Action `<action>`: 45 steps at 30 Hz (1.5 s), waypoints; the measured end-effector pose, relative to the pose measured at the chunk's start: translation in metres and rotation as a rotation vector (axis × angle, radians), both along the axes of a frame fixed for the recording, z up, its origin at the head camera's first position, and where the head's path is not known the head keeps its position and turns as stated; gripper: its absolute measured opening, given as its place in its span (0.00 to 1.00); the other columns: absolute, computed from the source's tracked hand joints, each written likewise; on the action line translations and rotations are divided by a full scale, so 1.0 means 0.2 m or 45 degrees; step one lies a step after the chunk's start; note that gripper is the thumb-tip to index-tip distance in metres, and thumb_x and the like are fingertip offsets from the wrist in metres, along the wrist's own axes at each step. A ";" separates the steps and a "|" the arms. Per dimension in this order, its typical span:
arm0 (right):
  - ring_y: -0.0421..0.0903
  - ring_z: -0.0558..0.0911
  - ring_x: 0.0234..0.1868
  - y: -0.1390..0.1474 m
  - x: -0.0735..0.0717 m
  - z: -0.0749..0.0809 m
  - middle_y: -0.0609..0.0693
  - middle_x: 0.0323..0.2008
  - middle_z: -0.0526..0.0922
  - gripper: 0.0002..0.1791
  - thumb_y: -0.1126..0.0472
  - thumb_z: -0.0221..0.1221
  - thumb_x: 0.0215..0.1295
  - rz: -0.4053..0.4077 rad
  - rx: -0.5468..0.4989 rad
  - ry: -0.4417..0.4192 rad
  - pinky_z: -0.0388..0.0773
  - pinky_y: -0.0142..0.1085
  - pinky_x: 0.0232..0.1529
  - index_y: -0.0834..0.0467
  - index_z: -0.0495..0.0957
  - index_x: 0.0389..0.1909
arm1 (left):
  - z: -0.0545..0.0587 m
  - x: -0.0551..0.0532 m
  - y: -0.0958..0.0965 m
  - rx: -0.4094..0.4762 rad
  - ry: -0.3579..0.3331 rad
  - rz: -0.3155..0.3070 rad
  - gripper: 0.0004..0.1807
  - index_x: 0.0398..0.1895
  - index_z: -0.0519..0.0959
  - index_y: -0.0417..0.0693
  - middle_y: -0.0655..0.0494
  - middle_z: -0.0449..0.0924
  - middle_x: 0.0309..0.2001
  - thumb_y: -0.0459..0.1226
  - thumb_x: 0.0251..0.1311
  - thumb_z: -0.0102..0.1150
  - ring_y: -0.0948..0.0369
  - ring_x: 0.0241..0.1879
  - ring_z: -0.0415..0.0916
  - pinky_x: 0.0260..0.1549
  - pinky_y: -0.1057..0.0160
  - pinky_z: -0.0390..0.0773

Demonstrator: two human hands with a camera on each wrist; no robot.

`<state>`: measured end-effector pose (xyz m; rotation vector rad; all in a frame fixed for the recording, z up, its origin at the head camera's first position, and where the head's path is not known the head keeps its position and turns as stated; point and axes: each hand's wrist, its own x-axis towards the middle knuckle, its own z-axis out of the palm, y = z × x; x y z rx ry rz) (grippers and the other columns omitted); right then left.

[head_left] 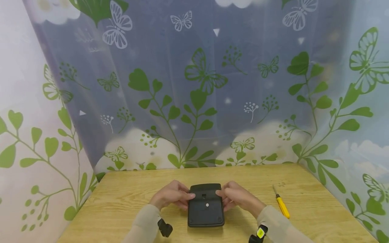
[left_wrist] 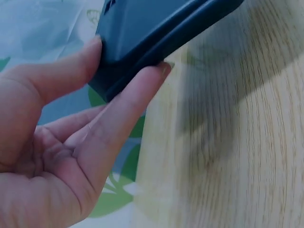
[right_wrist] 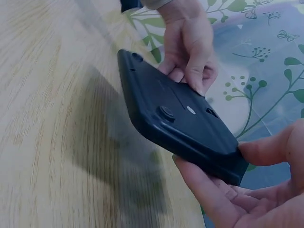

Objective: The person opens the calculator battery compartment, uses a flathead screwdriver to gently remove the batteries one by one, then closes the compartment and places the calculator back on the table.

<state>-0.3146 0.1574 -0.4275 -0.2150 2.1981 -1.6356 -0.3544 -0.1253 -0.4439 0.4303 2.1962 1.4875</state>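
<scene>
It's a curtained-off booth here, butterfly-and-leaf drapes (head_left: 237, 128) hanging just behind the far edge of this wood-grain table (head_left: 130, 192) and flanking both side edges too!

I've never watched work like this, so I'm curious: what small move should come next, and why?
Perhaps lower the black device onto the table. The left hand and the right hand both hold it up by its sides, while the screwdriver lies untouched to the right; setting the device down would likely free a hand to reach for it.

Beige sleeves (head_left: 143, 223) carry black wrist devices (head_left: 165, 228), the right one yellow-marked.
</scene>
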 end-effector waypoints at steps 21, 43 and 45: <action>0.50 0.90 0.30 0.03 -0.01 -0.04 0.64 0.35 0.90 0.16 0.61 0.59 0.75 -0.025 0.118 0.057 0.92 0.45 0.35 0.74 0.82 0.46 | 0.03 0.09 0.08 -0.073 0.024 0.179 0.17 0.46 0.86 0.30 0.43 0.88 0.37 0.36 0.61 0.73 0.59 0.27 0.88 0.33 0.59 0.92; 0.47 0.87 0.24 0.01 -0.02 -0.12 0.60 0.30 0.87 0.16 0.64 0.63 0.72 -0.154 0.282 0.124 0.91 0.42 0.30 0.77 0.80 0.46 | -0.04 0.14 0.15 -0.065 0.054 0.331 0.23 0.50 0.77 0.22 0.39 0.86 0.37 0.32 0.59 0.73 0.54 0.28 0.89 0.30 0.60 0.91; 0.48 0.87 0.25 0.01 -0.03 -0.12 0.60 0.30 0.87 0.16 0.64 0.63 0.72 -0.158 0.294 0.128 0.91 0.41 0.30 0.77 0.81 0.46 | -0.04 0.14 0.14 -0.057 0.053 0.332 0.23 0.50 0.77 0.22 0.39 0.86 0.38 0.32 0.59 0.74 0.54 0.28 0.89 0.30 0.60 0.91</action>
